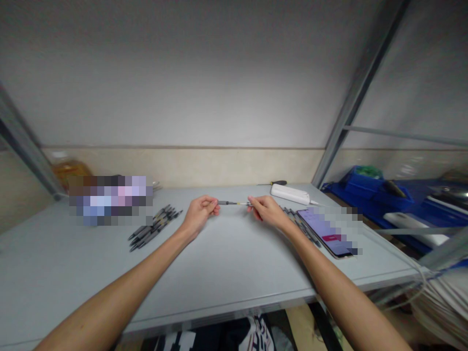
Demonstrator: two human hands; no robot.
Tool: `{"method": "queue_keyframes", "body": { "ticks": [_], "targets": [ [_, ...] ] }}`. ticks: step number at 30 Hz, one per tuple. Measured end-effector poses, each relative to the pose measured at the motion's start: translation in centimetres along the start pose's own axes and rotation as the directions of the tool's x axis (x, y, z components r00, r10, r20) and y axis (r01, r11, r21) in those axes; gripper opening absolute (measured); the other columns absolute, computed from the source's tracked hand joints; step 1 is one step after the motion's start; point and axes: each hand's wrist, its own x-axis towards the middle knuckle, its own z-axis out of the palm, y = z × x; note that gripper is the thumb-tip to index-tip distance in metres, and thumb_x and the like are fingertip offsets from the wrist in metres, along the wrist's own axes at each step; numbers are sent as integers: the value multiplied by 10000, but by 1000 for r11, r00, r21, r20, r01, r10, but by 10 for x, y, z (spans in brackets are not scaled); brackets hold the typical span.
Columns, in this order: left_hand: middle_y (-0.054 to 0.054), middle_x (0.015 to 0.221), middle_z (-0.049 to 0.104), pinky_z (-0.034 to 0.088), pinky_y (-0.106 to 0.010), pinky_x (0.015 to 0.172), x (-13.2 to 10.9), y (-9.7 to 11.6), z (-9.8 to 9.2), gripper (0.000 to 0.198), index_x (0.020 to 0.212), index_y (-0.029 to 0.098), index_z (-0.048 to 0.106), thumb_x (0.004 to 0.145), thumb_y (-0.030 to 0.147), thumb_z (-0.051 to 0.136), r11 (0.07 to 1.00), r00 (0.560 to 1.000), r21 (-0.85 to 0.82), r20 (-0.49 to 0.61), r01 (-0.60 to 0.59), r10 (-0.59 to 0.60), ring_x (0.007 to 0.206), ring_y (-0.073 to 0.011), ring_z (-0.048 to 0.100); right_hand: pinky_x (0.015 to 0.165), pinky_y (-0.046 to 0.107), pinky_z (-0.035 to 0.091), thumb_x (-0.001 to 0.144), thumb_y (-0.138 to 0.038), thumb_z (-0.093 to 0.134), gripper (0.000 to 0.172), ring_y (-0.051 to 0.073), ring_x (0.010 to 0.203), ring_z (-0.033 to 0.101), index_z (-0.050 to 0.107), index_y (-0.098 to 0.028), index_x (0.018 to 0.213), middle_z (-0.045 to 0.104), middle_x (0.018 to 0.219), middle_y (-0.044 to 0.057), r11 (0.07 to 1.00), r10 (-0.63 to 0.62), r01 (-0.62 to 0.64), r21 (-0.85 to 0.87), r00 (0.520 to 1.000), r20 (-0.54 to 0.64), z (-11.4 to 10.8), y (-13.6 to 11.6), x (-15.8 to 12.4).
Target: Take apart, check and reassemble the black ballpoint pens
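One flat pale grey table [219, 273] lies under two bare hands, the left hand [202, 210] and right hand [266, 209], each pinching thumb and fingers together. Right of the right hand lies one rectangular phone [321, 229]; beyond that hand, one white oblong block [290, 194]. Beside each hand lies one bundle of grey pens [155, 228], too overlapped to count. Gripped between both hands, one slim grey pen [227, 203], yellow-marked, stretches sideways, nearly level, its thin silvery end rightward.

Front tabletop [234, 273] passable; pen pile [155, 228] obstructs left, phone [317, 226] right.
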Motion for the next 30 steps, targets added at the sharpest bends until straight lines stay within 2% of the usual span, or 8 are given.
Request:
{"method": "queue_keyframes", "body": {
  "ticks": [4, 7, 11, 16, 19, 22, 25, 30],
  "targets": [
    [-14, 565, 626, 462, -254, 567, 1, 0, 0, 374, 696, 116, 585, 529, 398, 765, 1000, 1000, 1, -30, 6, -6, 507, -95, 553, 484, 204, 350, 738, -445, 591, 427, 88, 475, 456, 552, -162, 1056, 548, 622, -39, 989, -130, 136, 54, 986, -105, 0, 4, 2],
    [-13, 561, 621, 462, -257, 569, 0, 0, 0, 367, 692, 116, 583, 529, 389, 766, 1000, 1000, -1, -26, 14, -14, 504, -94, 549, 492, 210, 352, 764, -429, 557, 305, 88, 462, 447, 592, -152, 886, 539, 579, -31, 993, -112, 115, 37, 991, -70, -1, 2, 1],
    [-17, 563, 621, 460, -253, 573, -1, 1, 1, 355, 704, 115, 583, 544, 377, 762, 1000, 1000, -8, 11, 8, -8, 518, -97, 553, 464, 219, 318, 861, -494, 350, 486, 93, 405, 396, 560, -147, 594, 444, 419, -27, 999, -6, 6, -33, 1000, -5, -1, -3, 0],
    [-17, 560, 619, 455, -248, 572, -1, 0, 1, 345, 694, 116, 582, 549, 375, 759, 1000, 1000, -4, 11, 10, -10, 515, -96, 550, 481, 205, 323, 747, -454, 573, 339, 92, 471, 432, 602, -146, 885, 499, 541, -43, 994, -109, 109, 2, 992, -68, -1, -2, 0],
    [-17, 550, 613, 450, -248, 561, 0, -1, 0, 336, 679, 119, 578, 555, 376, 755, 1000, 1000, 1, 9, 21, -21, 501, -96, 543, 491, 207, 318, 777, -428, 541, 301, 91, 477, 425, 617, -138, 808, 491, 529, -38, 992, -118, 117, -40, 993, -23, -1, 0, 1],
    [-13, 544, 606, 444, -246, 548, 0, -1, 0, 331, 674, 120, 576, 560, 376, 751, 1000, 1000, 3, 12, 20, -20, 488, -93, 534, 482, 214, 296, 849, -411, 429, 361, 92, 451, 393, 619, -129, 728, 456, 472, -37, 988, -83, 84, -126, 997, 12, -1, 1, 1],
    [-10, 543, 600, 431, -235, 531, -1, 1, 1, 314, 669, 117, 577, 567, 360, 748, 999, 999, 16, -4, 45, -45, 477, -85, 522, 537, 222, 335, 864, -397, 424, 335, 109, 518, 452, 631, -136, 839, 529, 555, -12, 958, -141, 137, -250, 990, 2, 2, 0, -1],
    [-1, 535, 574, 425, -219, 523, -8, 3, 13, 258, 624, 109, 563, 591, 298, 735, 980, 981, -35, 0, 196, -196, 464, -67, 500, 749, 297, 383, 820, -366, 534, 330, 213, 875, 538, 557, -169, 1084, 631, 934, 102, 741, -299, 253, -623, 954, 32, 21, -10, -8]
  ]
}}
